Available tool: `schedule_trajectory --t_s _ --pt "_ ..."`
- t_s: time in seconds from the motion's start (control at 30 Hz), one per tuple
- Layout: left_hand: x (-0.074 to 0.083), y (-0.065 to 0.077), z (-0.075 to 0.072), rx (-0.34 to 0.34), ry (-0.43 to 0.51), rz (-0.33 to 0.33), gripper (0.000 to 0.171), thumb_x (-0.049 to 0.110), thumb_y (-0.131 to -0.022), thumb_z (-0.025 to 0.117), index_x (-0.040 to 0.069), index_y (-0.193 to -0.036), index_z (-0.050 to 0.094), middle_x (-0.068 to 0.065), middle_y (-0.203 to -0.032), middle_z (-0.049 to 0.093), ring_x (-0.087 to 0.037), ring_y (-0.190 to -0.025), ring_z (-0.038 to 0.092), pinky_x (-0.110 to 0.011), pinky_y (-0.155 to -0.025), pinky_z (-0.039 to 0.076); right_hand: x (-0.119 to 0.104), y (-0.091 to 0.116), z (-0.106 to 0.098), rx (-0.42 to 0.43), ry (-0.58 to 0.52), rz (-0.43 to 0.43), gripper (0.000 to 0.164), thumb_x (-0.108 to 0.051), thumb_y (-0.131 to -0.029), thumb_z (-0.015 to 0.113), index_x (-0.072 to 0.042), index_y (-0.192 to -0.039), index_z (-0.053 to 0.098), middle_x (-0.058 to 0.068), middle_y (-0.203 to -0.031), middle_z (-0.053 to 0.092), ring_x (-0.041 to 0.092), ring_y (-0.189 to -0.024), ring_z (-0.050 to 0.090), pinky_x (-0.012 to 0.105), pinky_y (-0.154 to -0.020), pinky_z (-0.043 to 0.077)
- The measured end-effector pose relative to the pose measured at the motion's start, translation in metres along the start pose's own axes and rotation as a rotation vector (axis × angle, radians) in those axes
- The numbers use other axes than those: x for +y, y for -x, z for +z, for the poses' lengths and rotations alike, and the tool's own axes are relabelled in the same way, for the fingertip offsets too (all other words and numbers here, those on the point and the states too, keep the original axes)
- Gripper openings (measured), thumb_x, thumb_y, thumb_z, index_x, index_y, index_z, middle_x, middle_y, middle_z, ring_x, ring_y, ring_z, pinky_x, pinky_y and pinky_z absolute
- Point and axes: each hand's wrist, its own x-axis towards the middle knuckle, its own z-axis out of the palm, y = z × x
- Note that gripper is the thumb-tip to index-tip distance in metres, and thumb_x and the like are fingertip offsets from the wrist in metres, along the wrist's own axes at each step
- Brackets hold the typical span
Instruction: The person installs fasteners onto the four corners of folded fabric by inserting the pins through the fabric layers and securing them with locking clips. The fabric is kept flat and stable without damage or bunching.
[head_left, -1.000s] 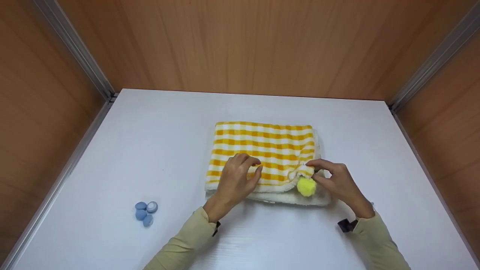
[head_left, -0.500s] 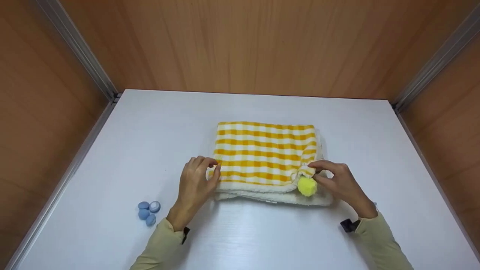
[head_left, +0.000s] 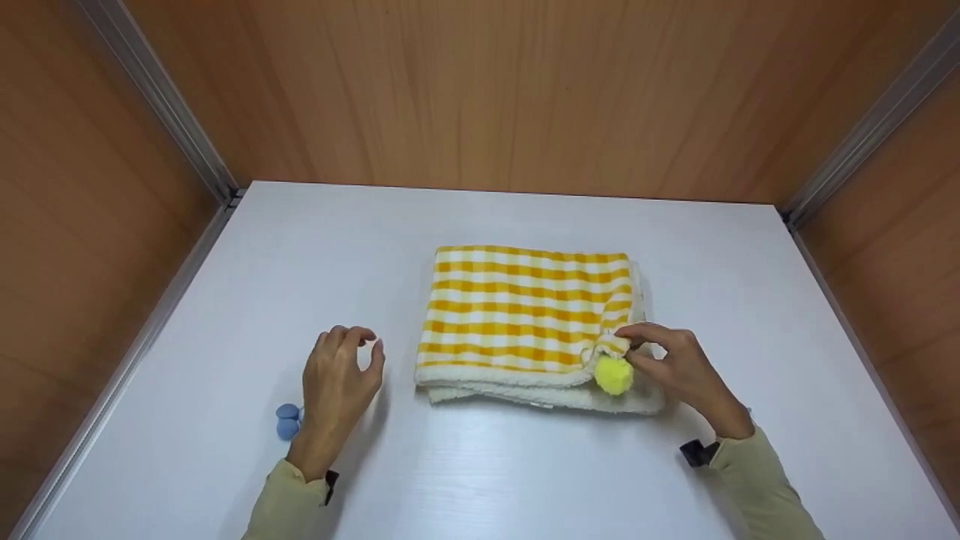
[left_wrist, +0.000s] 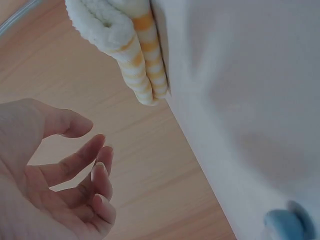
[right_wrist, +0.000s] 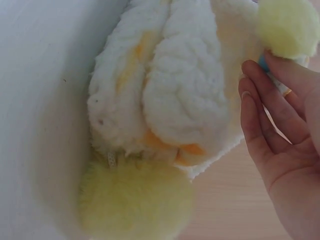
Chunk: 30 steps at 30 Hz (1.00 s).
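A folded yellow-and-white checked blanket (head_left: 517, 307) with a fleecy white underside lies mid-table. Its near right corner (head_left: 610, 343) is bunched up, and a yellow pompom (head_left: 614, 375) hangs there. My right hand (head_left: 679, 367) pinches that spot. In the right wrist view a small blue rounded piece (right_wrist: 263, 63) shows between its thumb and fingertips, mostly hidden. Left of the blanket, my left hand (head_left: 337, 390) is held over the table with fingers loosely bent and nothing in them. Small blue rounded pieces (head_left: 287, 421) sit beside its wrist, some hidden behind it.
A second pompom (right_wrist: 135, 200) hangs from the blanket's layers in the right wrist view. Wooden panels (head_left: 480, 90) with metal corner rails (head_left: 161, 97) enclose the white table (head_left: 480, 480) at the back and sides.
My left hand has moved left, off the blanket and across the table toward the blue pieces, now covering some of them. My right hand has stayed at the bunched corner.
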Motion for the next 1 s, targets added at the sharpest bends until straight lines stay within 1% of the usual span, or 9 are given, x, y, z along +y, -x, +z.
schedule_trajectory --t_s 0.13,0.33,0.4,0.5,0.6,0.73,0.83,0.9,1.0 --pt "-0.013 0.005 -0.005 0.019 -0.030 -0.028 0.014 -0.002 -0.082 0.079 -0.006 -0.093 0.072 -0.024 -0.089 0.066 -0.038 -0.076 0.063 -0.048 -0.064 0.053 0.000 -0.002 -0.001 -0.007 0.001 0.006 0.043 0.022 -0.077 0.073 -0.005 -0.110 0.076 0.004 -0.097 0.077 0.011 -0.083 0.069 0.026 -0.062 0.048" --pt "-0.024 0.013 -0.008 0.062 -0.085 -0.003 0.018 -0.004 -0.078 0.080 -0.007 -0.094 0.071 -0.028 -0.091 0.064 -0.042 -0.072 0.062 -0.050 -0.056 0.052 0.001 -0.002 -0.001 -0.001 -0.018 -0.013 0.044 0.024 -0.076 0.071 -0.005 -0.109 0.076 0.004 -0.096 0.076 0.014 -0.081 0.068 0.025 -0.059 0.044" --pt "-0.026 0.017 -0.009 0.061 -0.114 -0.006 0.020 -0.004 -0.078 0.081 -0.008 -0.095 0.071 -0.030 -0.091 0.063 -0.043 -0.071 0.062 -0.051 -0.054 0.051 0.001 -0.002 0.000 -0.003 -0.016 -0.024 0.044 0.024 -0.076 0.071 -0.004 -0.109 0.076 0.005 -0.096 0.077 0.014 -0.081 0.068 0.026 -0.058 0.045" --pt "-0.029 0.021 -0.011 0.020 -0.146 -0.041 0.024 -0.004 -0.078 0.081 -0.010 -0.098 0.070 -0.032 -0.092 0.061 -0.045 -0.071 0.062 -0.051 -0.052 0.051 0.002 -0.001 0.000 -0.011 -0.004 -0.026 0.042 0.023 -0.076 0.072 -0.004 -0.109 0.076 0.005 -0.096 0.077 0.014 -0.082 0.069 0.028 -0.058 0.046" --pt "-0.031 0.025 -0.013 -0.046 -0.163 -0.082 0.025 -0.004 -0.080 0.079 -0.013 -0.101 0.068 -0.034 -0.090 0.061 -0.046 -0.070 0.062 -0.051 -0.051 0.051 0.001 -0.001 0.000 -0.020 0.004 -0.016 0.041 0.021 -0.077 0.073 -0.004 -0.109 0.075 0.005 -0.098 0.077 0.013 -0.083 0.070 0.029 -0.059 0.047" --pt "-0.034 0.027 -0.016 -0.135 -0.166 -0.113 0.022 -0.008 -0.082 0.076 -0.015 -0.102 0.067 -0.033 -0.086 0.062 -0.043 -0.067 0.062 -0.049 -0.051 0.050 0.001 0.000 0.001 -0.021 0.016 -0.006 0.039 0.019 -0.078 0.074 -0.004 -0.109 0.075 0.005 -0.098 0.077 0.013 -0.082 0.069 0.031 -0.059 0.047" --pt "-0.035 0.028 -0.018 -0.198 -0.155 -0.152 0.023 -0.011 -0.083 0.074 -0.015 -0.104 0.067 -0.031 -0.086 0.061 -0.039 -0.065 0.060 -0.047 -0.051 0.049 0.001 0.001 0.002 -0.023 0.025 -0.009 0.039 0.019 -0.077 0.074 -0.004 -0.109 0.075 0.005 -0.098 0.077 0.013 -0.082 0.070 0.031 -0.061 0.049" --pt "-0.036 0.029 -0.019 -0.213 -0.155 -0.172 0.024 -0.011 -0.083 0.073 -0.016 -0.105 0.066 -0.032 -0.088 0.059 -0.039 -0.067 0.060 -0.047 -0.051 0.049 0.001 0.000 0.002 -0.026 0.024 -0.012 0.039 0.019 -0.077 0.074 -0.004 -0.110 0.075 0.005 -0.098 0.077 0.013 -0.082 0.070 0.030 -0.062 0.050" --pt "-0.037 0.031 -0.020 -0.204 -0.175 -0.183 0.026 -0.012 -0.082 0.073 -0.017 -0.106 0.064 -0.035 -0.091 0.056 -0.044 -0.072 0.059 -0.049 -0.052 0.049 0.002 0.000 0.002 -0.031 0.025 -0.018 0.039 0.019 -0.077 0.074 -0.003 -0.109 0.075 0.005 -0.097 0.077 0.013 -0.081 0.069 0.027 -0.064 0.050"
